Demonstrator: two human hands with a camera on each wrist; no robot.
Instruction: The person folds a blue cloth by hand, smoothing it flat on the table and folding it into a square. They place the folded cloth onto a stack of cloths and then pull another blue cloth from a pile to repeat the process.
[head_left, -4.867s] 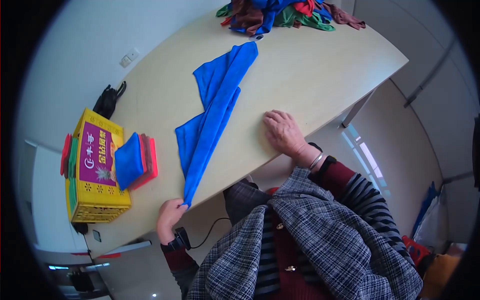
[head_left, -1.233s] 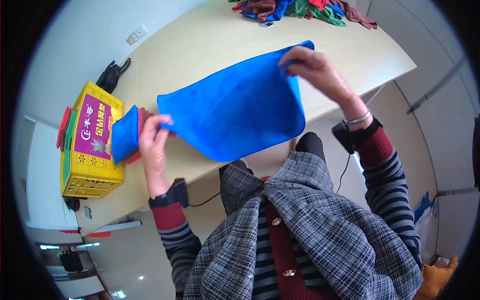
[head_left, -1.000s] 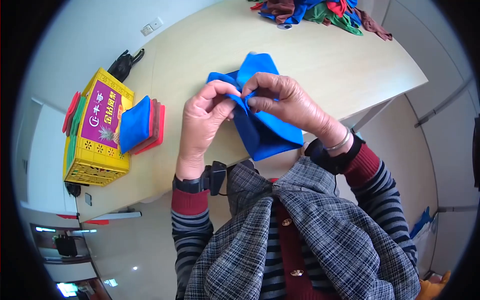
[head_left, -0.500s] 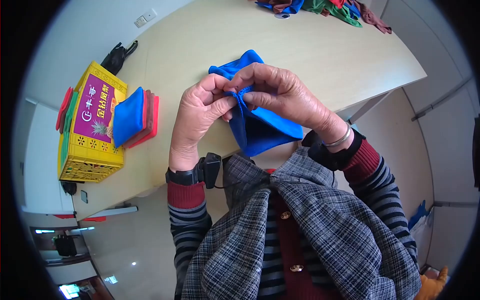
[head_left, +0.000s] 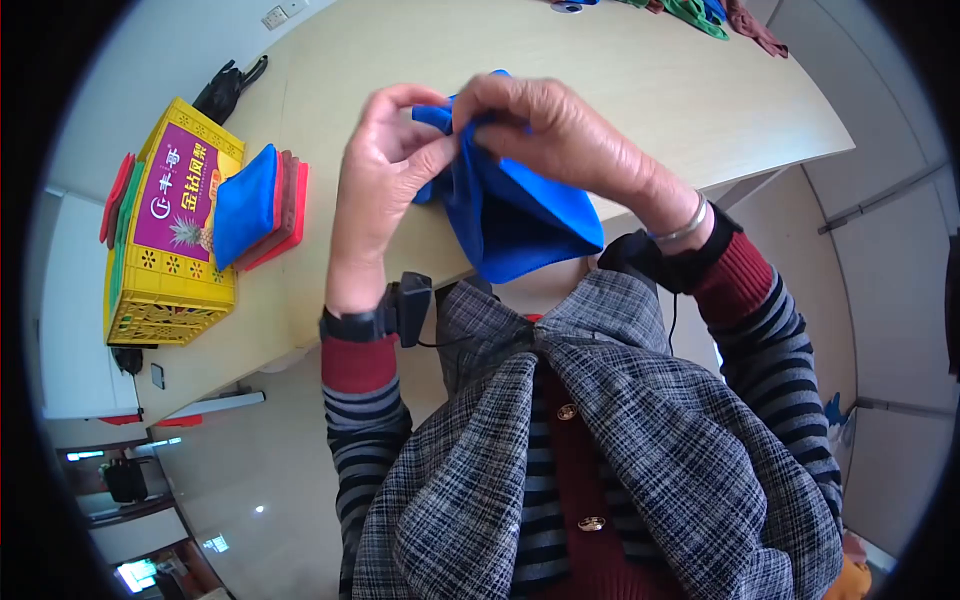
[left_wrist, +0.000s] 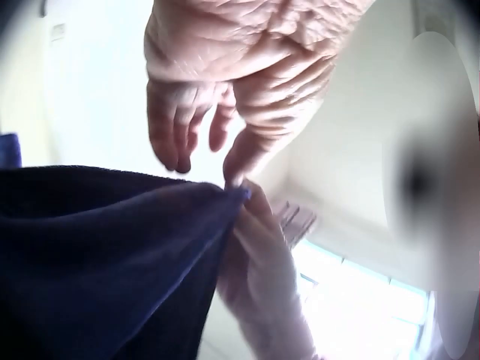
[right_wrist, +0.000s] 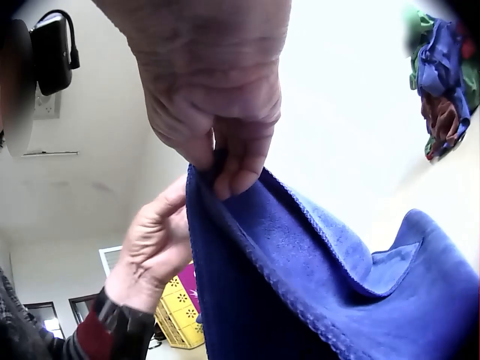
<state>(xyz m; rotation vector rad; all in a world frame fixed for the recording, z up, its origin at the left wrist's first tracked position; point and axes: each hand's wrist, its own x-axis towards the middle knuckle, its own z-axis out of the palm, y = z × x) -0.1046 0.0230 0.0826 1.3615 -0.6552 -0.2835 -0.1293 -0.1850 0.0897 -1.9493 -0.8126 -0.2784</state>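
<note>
A blue towel (head_left: 530, 215) with stitched edges hangs in folds from the hands, over the table's near edge in the head view. My right hand (head_left: 560, 130) pinches its upper edge between thumb and fingers; in the right wrist view the towel (right_wrist: 300, 247) drapes down below that grip. On the other side is my left hand (head_left: 375, 180), its thumb at the towel's upper corner. The left wrist view shows the left fingers (left_wrist: 180, 142) apart from the thumb, hanging just above the towel's edge (left_wrist: 112, 225). The left fingertips are hidden behind the towel in the right wrist view.
A yellow crate (head_left: 170, 300) with a purple label stands at the table's left. Folded blue, brown and red cloths (head_left: 250, 205) lean on its near side. Behind it is a black bag (head_left: 228, 90). Loose coloured cloths (right_wrist: 442, 75) lie heaped at the far end.
Earlier the towel lay long on the table, then was lifted and spread between both hands. The hands came together at its edge; now the left fingers have parted from the thumb.
</note>
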